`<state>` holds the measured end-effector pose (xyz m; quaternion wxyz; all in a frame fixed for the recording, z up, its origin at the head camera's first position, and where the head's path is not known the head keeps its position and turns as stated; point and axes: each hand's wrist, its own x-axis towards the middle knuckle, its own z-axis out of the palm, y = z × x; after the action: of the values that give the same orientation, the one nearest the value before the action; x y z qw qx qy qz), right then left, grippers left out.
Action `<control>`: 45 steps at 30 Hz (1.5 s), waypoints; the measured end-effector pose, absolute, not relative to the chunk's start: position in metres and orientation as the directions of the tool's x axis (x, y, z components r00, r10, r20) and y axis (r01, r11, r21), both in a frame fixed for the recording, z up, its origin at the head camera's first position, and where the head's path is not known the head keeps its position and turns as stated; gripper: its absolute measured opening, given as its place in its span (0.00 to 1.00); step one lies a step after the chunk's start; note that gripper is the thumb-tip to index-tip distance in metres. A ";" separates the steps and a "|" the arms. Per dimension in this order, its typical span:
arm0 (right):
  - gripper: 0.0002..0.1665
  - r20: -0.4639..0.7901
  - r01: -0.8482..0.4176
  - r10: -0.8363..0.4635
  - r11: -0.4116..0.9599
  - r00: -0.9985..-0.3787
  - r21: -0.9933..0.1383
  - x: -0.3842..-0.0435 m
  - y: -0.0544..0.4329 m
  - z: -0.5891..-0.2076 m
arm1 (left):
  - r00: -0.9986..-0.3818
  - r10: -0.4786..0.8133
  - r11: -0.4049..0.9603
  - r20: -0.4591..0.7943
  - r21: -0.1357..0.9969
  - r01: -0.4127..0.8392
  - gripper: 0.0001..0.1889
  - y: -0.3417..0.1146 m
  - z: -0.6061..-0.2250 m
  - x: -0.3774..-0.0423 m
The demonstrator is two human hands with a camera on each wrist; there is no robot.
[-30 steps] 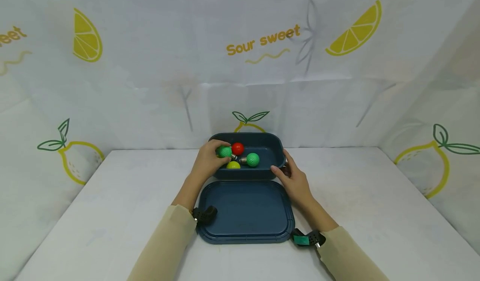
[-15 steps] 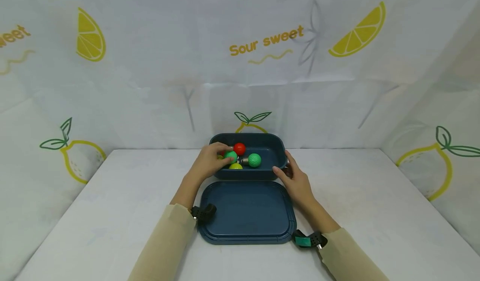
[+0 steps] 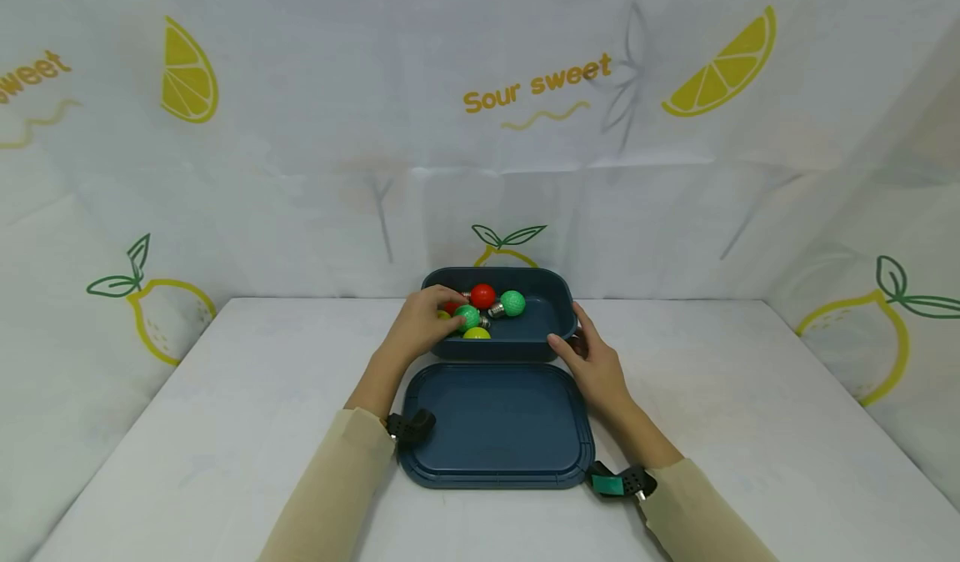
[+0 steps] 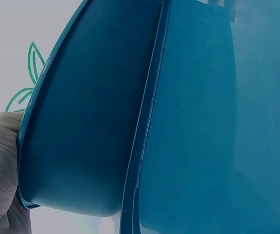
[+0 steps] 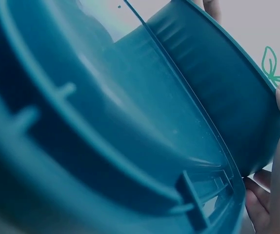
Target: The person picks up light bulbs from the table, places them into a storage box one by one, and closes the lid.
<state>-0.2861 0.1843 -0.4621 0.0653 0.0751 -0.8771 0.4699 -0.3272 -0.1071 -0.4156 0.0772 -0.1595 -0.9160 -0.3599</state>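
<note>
A dark blue, rounded box (image 3: 498, 351) stands at the far side of the table with several coloured light bulbs inside. My left hand (image 3: 411, 328) reaches over its left end, thumb and fingers around a green bulb (image 3: 467, 318) whose screw base points right. Another green bulb (image 3: 513, 303) lies just behind it, beside a red bulb (image 3: 483, 296). The front wall partly hides a yellow bulb (image 3: 477, 333). My right hand (image 3: 597, 370) grips the right end, thumb on the front rim and fingers outside. Both wrist views show the box wall, but no bulbs.
A flat dark blue lid (image 3: 498, 424) lies in front of the box, close to its front wall. White cloth with lemon prints (image 3: 337, 212) rises right behind the box. Each wrist wears a black strap, the left strap (image 3: 411, 427) over the lid's edge.
The green bulb at my left hand has moved right and toward me. The other green bulb has shifted back and tilted. My right hand keeps its hold on the box.
</note>
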 end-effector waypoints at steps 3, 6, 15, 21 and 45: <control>0.46 0.184 -0.191 -0.068 0.550 -0.981 -0.813 -0.286 0.184 -0.462 | -0.938 0.230 0.689 0.260 0.637 0.345 0.14 -0.107 -0.416 -0.327; 0.46 0.181 -0.189 -0.069 0.554 -0.981 -0.811 -0.287 0.184 -0.463 | -0.938 0.219 0.686 0.269 0.641 0.344 0.14 -0.107 -0.416 -0.326; 0.48 0.165 -0.181 -0.080 0.554 -0.983 -0.812 -0.288 0.183 -0.462 | -0.883 0.156 0.640 0.442 0.636 0.431 0.12 -0.109 -0.422 -0.323; 0.48 0.112 -0.115 -0.038 0.536 -0.993 -0.836 -0.287 0.184 -0.460 | -0.858 0.052 0.618 0.512 0.658 0.430 0.18 -0.129 -0.421 -0.314; 0.63 0.300 -0.599 -0.522 0.645 -0.799 -0.474 -0.226 0.241 -0.470 | -0.922 0.354 0.700 0.154 0.611 0.371 0.53 -0.203 -0.465 -0.212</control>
<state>-0.2257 0.2414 -0.4697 0.0679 0.3099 -0.9045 0.2851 -0.2124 -0.2027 -0.4645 0.0124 -0.1966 -0.9218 -0.3340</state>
